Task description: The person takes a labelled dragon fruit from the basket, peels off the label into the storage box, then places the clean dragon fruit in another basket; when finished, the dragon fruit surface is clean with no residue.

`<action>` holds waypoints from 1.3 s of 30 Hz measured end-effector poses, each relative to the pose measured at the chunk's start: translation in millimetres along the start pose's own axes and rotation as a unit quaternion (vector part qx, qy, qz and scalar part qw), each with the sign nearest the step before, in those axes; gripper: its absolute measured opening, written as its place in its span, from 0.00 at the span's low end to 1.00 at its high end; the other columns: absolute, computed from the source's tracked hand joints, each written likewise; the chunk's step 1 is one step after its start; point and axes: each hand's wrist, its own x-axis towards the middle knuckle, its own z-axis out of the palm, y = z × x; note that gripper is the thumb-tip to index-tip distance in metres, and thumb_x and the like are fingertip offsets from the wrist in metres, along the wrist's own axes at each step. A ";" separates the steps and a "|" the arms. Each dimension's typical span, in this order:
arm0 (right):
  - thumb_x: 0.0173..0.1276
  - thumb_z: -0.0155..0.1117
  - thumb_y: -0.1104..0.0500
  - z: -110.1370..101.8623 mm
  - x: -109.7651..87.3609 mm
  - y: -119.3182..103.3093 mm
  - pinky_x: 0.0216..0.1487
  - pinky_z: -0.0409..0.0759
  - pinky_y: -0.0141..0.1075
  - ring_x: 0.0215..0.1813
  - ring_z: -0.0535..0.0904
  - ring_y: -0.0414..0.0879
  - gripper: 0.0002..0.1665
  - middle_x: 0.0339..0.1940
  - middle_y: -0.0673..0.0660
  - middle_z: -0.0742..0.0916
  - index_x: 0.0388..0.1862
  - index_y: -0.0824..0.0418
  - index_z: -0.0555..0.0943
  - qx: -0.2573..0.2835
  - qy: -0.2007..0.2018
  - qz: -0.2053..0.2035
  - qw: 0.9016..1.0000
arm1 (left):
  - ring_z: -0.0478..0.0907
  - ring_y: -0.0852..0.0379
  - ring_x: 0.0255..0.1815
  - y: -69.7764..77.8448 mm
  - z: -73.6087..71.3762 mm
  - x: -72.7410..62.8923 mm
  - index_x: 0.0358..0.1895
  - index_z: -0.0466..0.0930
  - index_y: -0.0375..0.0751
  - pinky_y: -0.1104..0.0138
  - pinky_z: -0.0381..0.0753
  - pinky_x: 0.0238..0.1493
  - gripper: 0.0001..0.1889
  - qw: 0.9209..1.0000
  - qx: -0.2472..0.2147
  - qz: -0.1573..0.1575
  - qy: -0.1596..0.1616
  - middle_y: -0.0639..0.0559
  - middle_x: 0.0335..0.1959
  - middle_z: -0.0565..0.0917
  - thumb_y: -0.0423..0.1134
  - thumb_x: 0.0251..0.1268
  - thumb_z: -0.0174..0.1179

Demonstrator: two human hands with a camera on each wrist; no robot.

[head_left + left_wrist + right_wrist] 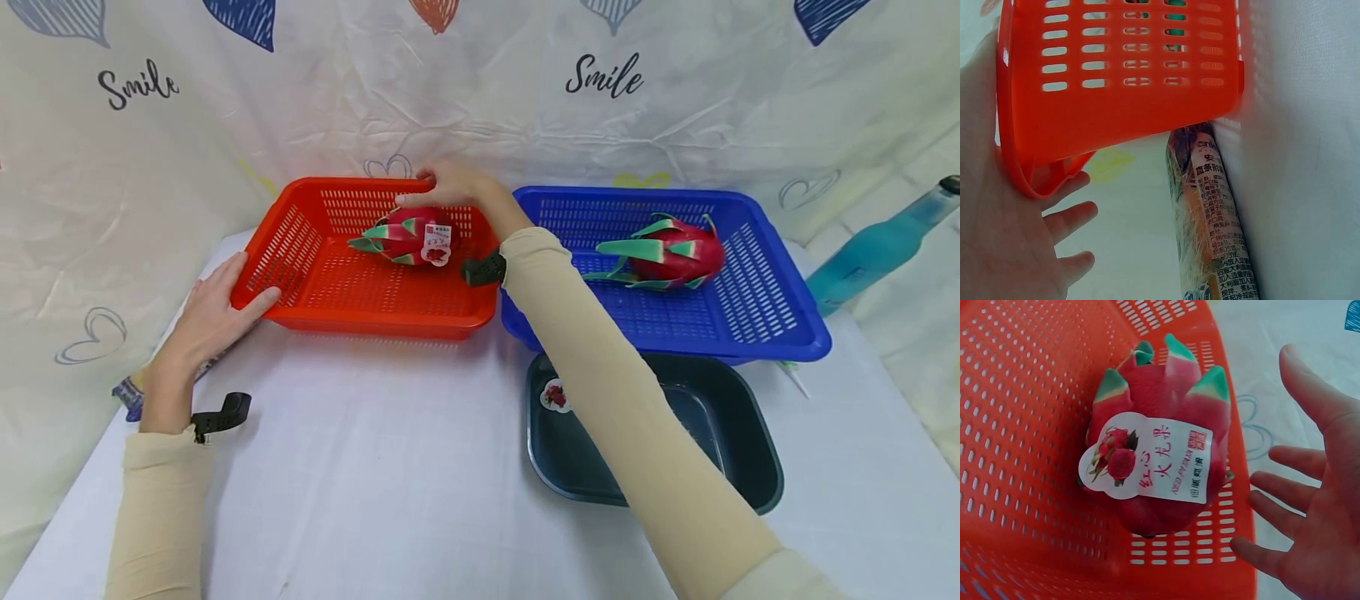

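Observation:
A red plastic basket (375,325) with slotted walls stands at the back left of the table. My left hand (213,312) rests against its left end, thumb along the front corner; the left wrist view shows straight, spread fingers beside the rim. In the basket lies a dragon fruit (401,237) with green-tipped scales and a white label (1179,459). My right hand (453,185) is at the basket's far rim, just behind the fruit. In the right wrist view its fingers (1282,515) are spread and hold nothing.
Right of the red basket, a blue basket (780,283) holds another dragon fruit (693,254). A dark green tub (757,467) with a fruit sticker (555,397) sits in front, partly under my right forearm. A blue bottle (862,258) stands far right. A printed packet (1210,206) lies by the red basket.

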 end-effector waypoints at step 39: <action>0.61 0.59 0.31 17.2 5.2 -12.2 0.73 0.65 0.45 0.73 0.59 0.51 0.52 0.74 0.57 0.65 0.77 0.53 0.58 -0.084 -0.078 0.028 0.993 | 0.46 0.32 0.76 -1.1 2.5 1.4 0.79 0.39 0.44 0.36 0.31 0.74 0.46 1.000 -0.002 -0.015 -0.003 0.35 0.79 0.47 0.65 0.68 0.46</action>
